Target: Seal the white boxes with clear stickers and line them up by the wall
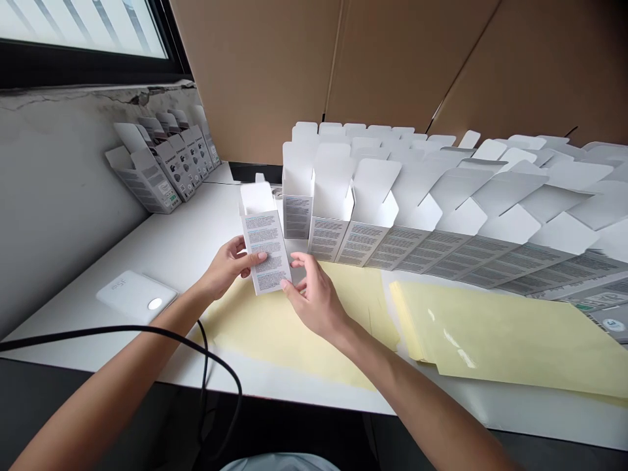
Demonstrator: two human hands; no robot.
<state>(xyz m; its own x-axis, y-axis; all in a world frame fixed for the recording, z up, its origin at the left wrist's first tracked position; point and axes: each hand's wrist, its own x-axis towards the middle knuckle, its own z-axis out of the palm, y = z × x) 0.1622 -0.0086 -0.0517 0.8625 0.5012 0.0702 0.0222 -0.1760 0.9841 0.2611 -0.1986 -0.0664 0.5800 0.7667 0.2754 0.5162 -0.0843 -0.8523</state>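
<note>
A small white carton (262,239) with printed text on its face and its top flap open stands upright between both hands, just above the table. My left hand (226,267) grips its left side, thumb across the front. My right hand (314,297) holds its lower right corner and bottom. Behind it, rows of the same open-topped cartons (392,209) stand packed together across the white table (171,242).
Yellow sheets (490,333) lie flat on the table under and right of the hands. Another cluster of cartons (164,163) stands by the wall at the left. A white flat device (136,297) and a black cable (210,366) sit near the front edge. Brown cardboard stands behind.
</note>
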